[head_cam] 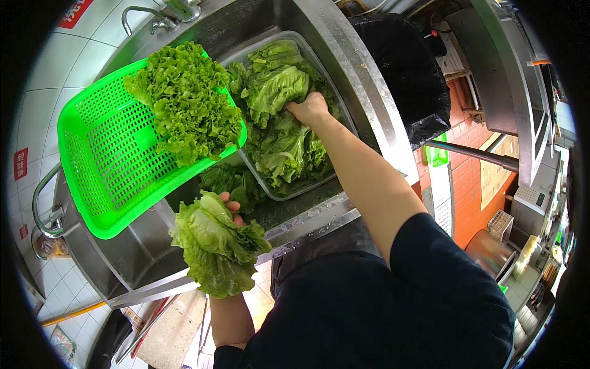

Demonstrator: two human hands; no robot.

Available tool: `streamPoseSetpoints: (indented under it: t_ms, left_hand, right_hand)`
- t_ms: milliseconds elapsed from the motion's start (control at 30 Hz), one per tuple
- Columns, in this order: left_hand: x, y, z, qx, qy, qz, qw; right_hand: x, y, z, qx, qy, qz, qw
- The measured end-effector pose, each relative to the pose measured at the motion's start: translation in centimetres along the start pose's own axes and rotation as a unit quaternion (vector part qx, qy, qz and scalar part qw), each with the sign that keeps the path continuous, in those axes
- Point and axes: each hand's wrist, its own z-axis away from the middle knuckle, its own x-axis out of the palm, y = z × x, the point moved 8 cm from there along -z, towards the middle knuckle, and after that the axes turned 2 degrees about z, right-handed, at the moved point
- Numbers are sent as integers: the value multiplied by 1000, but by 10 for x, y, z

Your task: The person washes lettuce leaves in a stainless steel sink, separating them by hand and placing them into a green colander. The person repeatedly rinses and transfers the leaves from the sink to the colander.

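Note:
My left hand (pixel 233 208) holds a bunch of lettuce leaves (pixel 216 249) over the front edge of the sink; the leaves hide most of the palm. My right hand (pixel 311 109) reaches into a clear plastic tub (pixel 272 197) heaped with lettuce (pixel 276 90). Its fingertips are hidden among the leaves, and whether they grip one I cannot tell. To the left, a bright green perforated plastic basket (pixel 99 226) lies across the sink. Frilly green leaf lettuce (pixel 189 101) is piled at its right end. Darker leaves (pixel 230 182) lie in the basin below the tub.
The stainless steel sink (pixel 368 99) has taps (pixel 161 23) at the back and a curved faucet (pixel 46 207) at left. A bin lined with a black bag (pixel 401 69) stands right of it. Beyond are red floor tiles (pixel 465 175) and a metal counter (pixel 488 78).

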Motion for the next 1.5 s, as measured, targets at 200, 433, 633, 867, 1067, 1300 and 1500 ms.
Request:
streamPoseSetpoints:
  t_ms: [200, 433, 633, 867, 1067, 1300, 1500]
  left_hand:
    - [-24, -10, -6, -33, 14, 24, 999]
    - [-14, -6, -10, -17, 27, 24, 999]
    - [3, -9, -6, 11, 37, 7, 999]
    - [13, 2, 3, -2, 23, 1, 1000]
    - [18, 3, -3, -22, -35, -16, 999]
    - [11, -14, -7, -21, -11, -6, 1000]
    - [12, -24, -20, -46, -20, 11, 999]
  right_hand:
    - [-21, -24, 13, 1, -38, 121, 992]
    - [-41, -103, 22, -268, 87, 287, 916]
    - [-63, -109, 32, -354, 81, 284, 887]
    - [-48, -81, 175, -406, 7, 171, 898]
    - [-18, -32, 137, -255, 109, 5, 961]
    - [-1, 0, -1, 27, -56, -112, 992]
    - [1, 21, -9, 112, -27, -208, 971]
